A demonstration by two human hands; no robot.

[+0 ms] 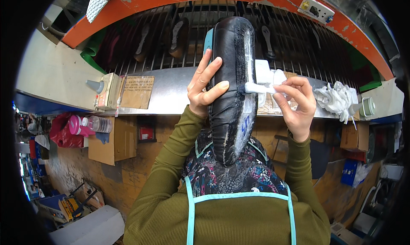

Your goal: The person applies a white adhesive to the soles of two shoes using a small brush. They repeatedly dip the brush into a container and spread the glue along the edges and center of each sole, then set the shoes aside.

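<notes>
A black leather shoe upper (226,70), stretched over a last, stands lengthwise in front of me with its side facing up. A whitish band of coating runs along its right edge. My left hand (207,85) is wrapped round its left side, thumb on the leather and fingers near a teal part (208,41). Between the thumb and fingertips of my right hand (299,102) is a small white brush (258,88). Its dark bristle end touches the whitened edge of the upper. Behind the brush, a white container (264,70) is partly hidden.
A metal ledge (171,91) crosses ahead, bearing a cardboard piece (137,91) and crumpled white cloths (336,99). Beyond it, several shoes lie on a rack of metal rods (196,27) under an orange beam (171,0). Below left stands a cardboard box (113,140) with bottles.
</notes>
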